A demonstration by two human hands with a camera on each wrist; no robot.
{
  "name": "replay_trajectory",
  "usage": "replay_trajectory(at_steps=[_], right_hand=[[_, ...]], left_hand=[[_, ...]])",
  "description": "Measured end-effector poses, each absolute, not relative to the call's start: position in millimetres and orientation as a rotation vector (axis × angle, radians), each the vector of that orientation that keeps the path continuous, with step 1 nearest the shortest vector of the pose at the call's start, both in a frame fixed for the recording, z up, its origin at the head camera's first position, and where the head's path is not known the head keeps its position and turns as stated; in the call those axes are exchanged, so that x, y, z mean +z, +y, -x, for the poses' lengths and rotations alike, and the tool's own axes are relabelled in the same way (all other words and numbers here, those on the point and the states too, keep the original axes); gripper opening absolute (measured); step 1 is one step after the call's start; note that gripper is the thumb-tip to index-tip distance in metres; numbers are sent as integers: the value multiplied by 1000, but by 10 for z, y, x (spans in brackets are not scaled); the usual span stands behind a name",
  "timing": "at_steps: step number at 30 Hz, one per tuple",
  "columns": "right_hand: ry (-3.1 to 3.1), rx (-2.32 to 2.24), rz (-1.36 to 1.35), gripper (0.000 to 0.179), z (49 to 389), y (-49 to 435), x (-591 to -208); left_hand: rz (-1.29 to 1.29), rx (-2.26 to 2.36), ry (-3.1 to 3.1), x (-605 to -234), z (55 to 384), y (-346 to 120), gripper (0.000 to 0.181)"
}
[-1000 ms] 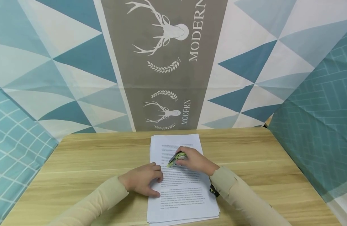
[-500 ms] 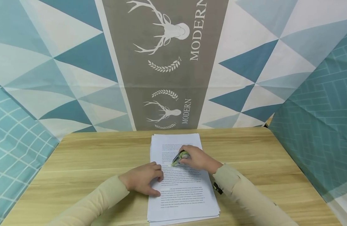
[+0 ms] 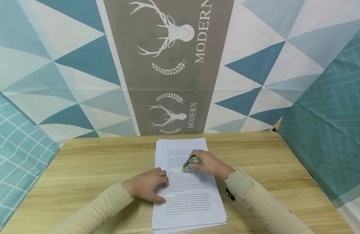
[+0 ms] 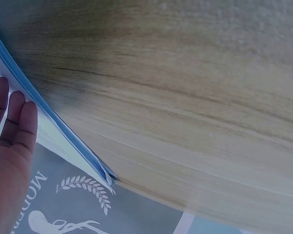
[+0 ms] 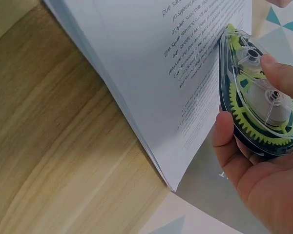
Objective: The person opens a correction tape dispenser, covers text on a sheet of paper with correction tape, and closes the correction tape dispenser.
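A stack of printed white paper (image 3: 194,218) lies lengthwise on the wooden table. My right hand (image 3: 212,165) grips a correction tape dispenser (image 3: 187,165) over the upper middle of the top sheet, its tip down at a line of text. Up close in the right wrist view, the dispenser (image 5: 249,117) has a clear case with lime-green gears, held between thumb and fingers. At the stack's left edge rests my left hand (image 3: 147,186), fingers loosely bent and holding nothing. The left wrist view shows its fingers (image 4: 27,124) over the paper beside the stack's edge.
The wooden table (image 3: 89,169) extends to both sides of the stack. Behind it hangs a patterned cloth (image 3: 174,81) with deer heads and triangles. A small black item (image 3: 230,194) shows beneath the right sleeve.
My right hand has moved slightly to the right along the text line with the correction tape dispenser. The left hand stays at the stack's left edge.
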State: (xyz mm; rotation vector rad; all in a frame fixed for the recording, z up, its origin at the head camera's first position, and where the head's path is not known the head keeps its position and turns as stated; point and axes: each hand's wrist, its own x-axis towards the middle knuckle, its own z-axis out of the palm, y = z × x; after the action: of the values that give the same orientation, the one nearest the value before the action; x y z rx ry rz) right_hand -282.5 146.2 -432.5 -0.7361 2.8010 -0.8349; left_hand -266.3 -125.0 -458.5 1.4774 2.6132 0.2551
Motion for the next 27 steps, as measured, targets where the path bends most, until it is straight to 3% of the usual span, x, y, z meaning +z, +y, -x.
replay_trajectory(at_steps=[17,27], right_hand=[[2695,-1186,512,21,2782,1623,-4463],[2584,-1382,333,36,2697,1772,-4396]], left_hand=[[-1446,299,2631,-4569,2612,-1255,33],[-1354,345,2658,-4561,2575,-1275,34]])
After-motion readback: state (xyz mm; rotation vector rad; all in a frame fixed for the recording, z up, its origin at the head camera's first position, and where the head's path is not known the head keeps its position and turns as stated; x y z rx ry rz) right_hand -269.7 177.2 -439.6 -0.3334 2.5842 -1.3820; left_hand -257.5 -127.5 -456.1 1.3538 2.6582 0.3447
